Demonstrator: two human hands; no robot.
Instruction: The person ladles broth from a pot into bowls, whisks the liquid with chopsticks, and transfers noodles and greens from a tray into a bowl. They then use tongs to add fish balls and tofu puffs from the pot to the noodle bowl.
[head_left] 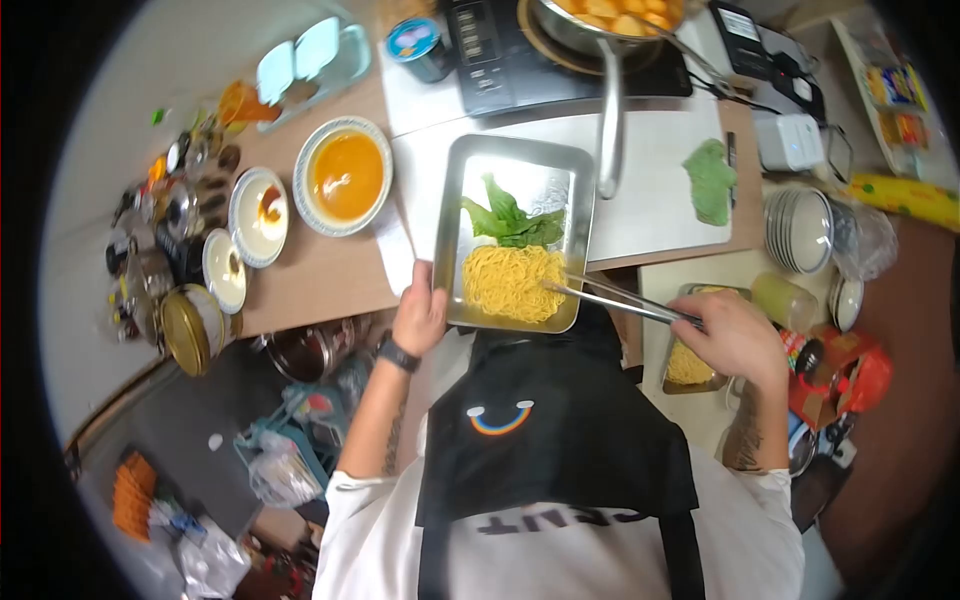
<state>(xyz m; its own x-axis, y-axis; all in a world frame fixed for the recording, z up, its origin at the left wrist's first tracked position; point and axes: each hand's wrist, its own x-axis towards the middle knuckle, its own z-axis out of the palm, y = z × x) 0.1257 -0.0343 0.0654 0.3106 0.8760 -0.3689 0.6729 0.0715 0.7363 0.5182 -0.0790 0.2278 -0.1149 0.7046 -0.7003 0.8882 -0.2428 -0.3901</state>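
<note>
A rectangular metal tray (450, 200) sits at the front edge of the counter, close against the black apron. Leafy greens (515, 217) lie in its middle, and a block of thin yellow noodles (505, 285) fills the end nearest me. My left hand (420, 312) grips the tray's left rim near the front corner. From the right, my right hand (738, 340) is closed around metal tongs (630, 306), whose tips reach the right side of the noodles.
A bowl of orange liquid (347, 177) stands left of the tray, beside two smaller bowls (258, 217). Behind are an induction cooker (483, 60) and a long-handled pan (611, 110). A green leaf (710, 182) lies on the white board (640, 215); stacked bowls (800, 230) stand at right.
</note>
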